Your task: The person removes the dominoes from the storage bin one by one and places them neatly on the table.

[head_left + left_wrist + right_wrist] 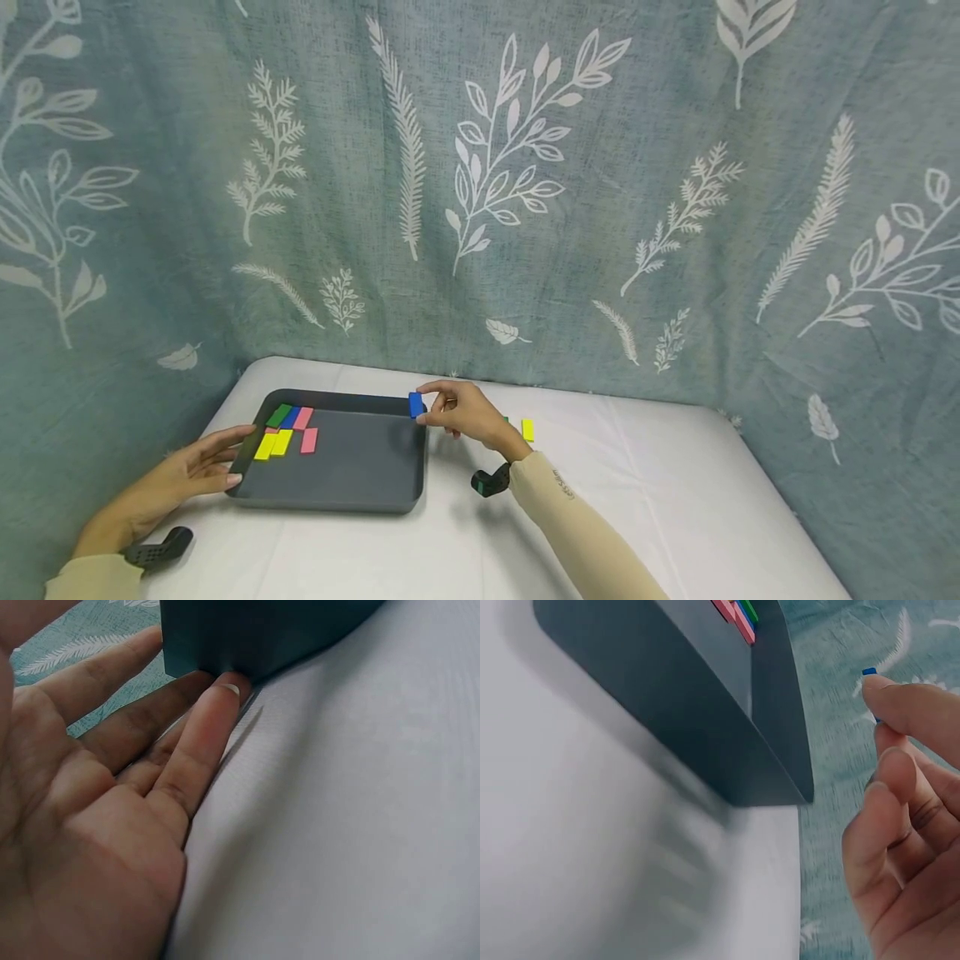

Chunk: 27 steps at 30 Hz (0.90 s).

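My right hand (pixel 468 412) pinches a small blue rectangular block (pixel 416 405) between thumb and fingertips, holding it upright over the right end of a dark grey tray (pixel 352 458). In the right wrist view only the ends of this blue block (pixel 869 671) show past the thumb. My left hand (pixel 183 471) lies along the tray's left side, its extended fingers touching the outer wall. Within the tray's left part lie a green block (pixel 279 416), another blue one, pink blocks (pixel 309 441) and yellow blocks (pixel 281 442), some overlapping.
Right of the tray, a yellow block (pixel 528 430) lies on the white-covered table (pixel 622 483). A green block (pixel 506 420) beside it is mostly hidden by my right wrist. A green patterned curtain (pixel 420 208) hangs behind the table and along its sides.
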Each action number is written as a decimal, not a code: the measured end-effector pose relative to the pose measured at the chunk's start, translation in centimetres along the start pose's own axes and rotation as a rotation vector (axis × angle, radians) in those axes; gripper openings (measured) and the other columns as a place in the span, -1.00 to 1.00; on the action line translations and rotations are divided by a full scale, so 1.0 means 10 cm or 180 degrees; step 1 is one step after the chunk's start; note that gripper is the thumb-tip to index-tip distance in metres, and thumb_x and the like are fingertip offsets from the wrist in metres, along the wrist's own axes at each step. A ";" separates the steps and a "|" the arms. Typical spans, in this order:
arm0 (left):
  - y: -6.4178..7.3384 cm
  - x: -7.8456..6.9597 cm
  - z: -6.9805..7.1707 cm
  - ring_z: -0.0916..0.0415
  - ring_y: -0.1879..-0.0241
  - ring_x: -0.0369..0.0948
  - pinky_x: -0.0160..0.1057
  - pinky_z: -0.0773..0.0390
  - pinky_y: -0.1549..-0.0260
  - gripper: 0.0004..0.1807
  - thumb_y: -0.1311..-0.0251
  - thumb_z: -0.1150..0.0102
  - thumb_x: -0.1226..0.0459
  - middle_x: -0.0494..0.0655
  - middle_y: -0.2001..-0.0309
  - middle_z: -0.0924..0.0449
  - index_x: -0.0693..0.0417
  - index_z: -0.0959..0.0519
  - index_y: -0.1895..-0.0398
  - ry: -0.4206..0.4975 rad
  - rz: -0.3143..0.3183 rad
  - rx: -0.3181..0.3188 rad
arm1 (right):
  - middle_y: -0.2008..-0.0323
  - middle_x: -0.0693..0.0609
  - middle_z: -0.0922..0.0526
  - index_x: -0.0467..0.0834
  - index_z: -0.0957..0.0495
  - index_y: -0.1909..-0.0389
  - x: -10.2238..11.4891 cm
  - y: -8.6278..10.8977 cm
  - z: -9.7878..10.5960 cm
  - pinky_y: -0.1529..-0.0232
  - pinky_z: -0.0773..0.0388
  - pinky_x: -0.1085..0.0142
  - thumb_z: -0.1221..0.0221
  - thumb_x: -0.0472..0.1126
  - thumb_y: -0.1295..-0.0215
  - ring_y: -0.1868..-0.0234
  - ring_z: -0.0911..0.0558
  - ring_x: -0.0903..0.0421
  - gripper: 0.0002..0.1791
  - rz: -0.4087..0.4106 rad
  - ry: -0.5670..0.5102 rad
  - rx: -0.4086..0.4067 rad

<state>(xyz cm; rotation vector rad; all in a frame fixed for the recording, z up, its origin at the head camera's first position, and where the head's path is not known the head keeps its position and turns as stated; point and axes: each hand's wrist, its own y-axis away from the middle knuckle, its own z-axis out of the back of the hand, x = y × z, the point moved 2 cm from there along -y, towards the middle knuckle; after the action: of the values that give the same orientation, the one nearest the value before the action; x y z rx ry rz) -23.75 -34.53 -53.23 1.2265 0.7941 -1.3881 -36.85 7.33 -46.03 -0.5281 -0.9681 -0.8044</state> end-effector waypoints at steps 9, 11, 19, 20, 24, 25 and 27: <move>0.00 -0.03 0.00 0.12 -0.38 0.18 0.35 -0.14 -0.16 -0.15 -0.19 -0.24 0.14 0.11 -0.46 0.08 -0.15 -0.01 -0.49 -0.0024 0.0145 -0.0021 | 0.40 -0.11 -0.59 0.16 -0.50 -0.15 -0.10 0.20 0.28 0.58 -0.48 0.06 -0.35 0.02 -0.11 0.64 -0.41 0.03 -0.47 -0.0090 -0.0053 -0.0188; 0.00 -0.04 0.00 0.12 -0.38 0.19 0.37 -0.11 -0.16 -0.13 -0.19 -0.24 0.13 0.12 -0.47 0.09 -0.15 0.01 -0.49 -0.0054 0.0174 -0.0030 | 0.41 -0.10 -0.59 0.16 -0.49 -0.15 -0.17 0.23 0.33 0.58 -0.47 0.03 -0.36 0.04 -0.09 0.65 -0.40 0.07 -0.45 -0.0110 -0.0065 -0.0219; -0.01 -0.05 -0.01 0.13 -0.38 0.19 0.38 -0.10 -0.16 -0.14 -0.19 -0.24 0.12 0.12 -0.47 0.09 -0.15 0.00 -0.49 -0.0056 0.0157 -0.0044 | 0.39 -0.21 -0.58 0.16 -0.47 -0.17 -0.34 0.42 0.49 0.56 -0.44 0.12 -0.35 0.04 -0.11 0.67 -0.37 0.07 -0.44 -0.0176 -0.0032 -0.0335; -0.01 -0.05 -0.01 0.13 -0.38 0.19 0.38 -0.10 -0.16 -0.14 -0.20 -0.24 0.12 0.12 -0.47 0.08 -0.15 0.00 -0.49 -0.0056 0.0148 -0.0035 | 0.38 -0.26 -0.57 0.15 -0.47 -0.17 -0.36 0.45 0.51 0.52 -0.46 0.13 -0.35 0.04 -0.12 0.67 -0.38 0.05 -0.44 -0.0185 -0.0017 -0.0349; -0.02 -0.04 -0.02 0.12 -0.38 0.17 0.38 -0.11 -0.16 -0.14 -0.19 -0.25 0.13 0.10 -0.46 0.05 -0.15 -0.01 -0.49 -0.0040 0.0155 -0.0029 | 0.34 -0.35 -0.56 0.14 -0.46 -0.18 -0.48 0.58 0.59 0.46 -0.48 0.21 -0.32 0.03 -0.15 0.67 -0.38 0.00 -0.45 -0.0253 0.0026 -0.0386; -0.02 -0.04 -0.02 0.12 -0.38 0.18 0.38 -0.10 -0.16 -0.14 -0.19 -0.25 0.12 0.11 -0.46 0.05 -0.15 -0.01 -0.49 -0.0050 0.0154 -0.0031 | 0.35 -0.34 -0.56 0.13 -0.45 -0.18 -0.51 0.61 0.61 0.46 -0.47 0.22 -0.32 0.02 -0.15 0.67 -0.38 -0.01 -0.46 -0.0265 0.0030 -0.0393; -0.01 -0.05 -0.02 0.12 -0.38 0.19 0.39 -0.10 -0.16 -0.13 -0.19 -0.25 0.12 0.12 -0.46 0.06 -0.13 0.00 -0.49 -0.0052 0.0154 -0.0039 | 0.37 -0.28 -0.57 0.13 -0.45 -0.18 -0.57 0.66 0.65 0.49 -0.46 0.21 -0.32 0.01 -0.16 0.66 -0.38 -0.01 -0.46 -0.0296 0.0018 -0.0403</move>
<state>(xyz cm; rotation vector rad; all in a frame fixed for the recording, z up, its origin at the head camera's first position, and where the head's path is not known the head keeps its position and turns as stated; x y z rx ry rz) -23.88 -34.17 -52.79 1.2158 0.7558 -1.3506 -36.80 17.94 -48.17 -0.5930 -0.9460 -0.9547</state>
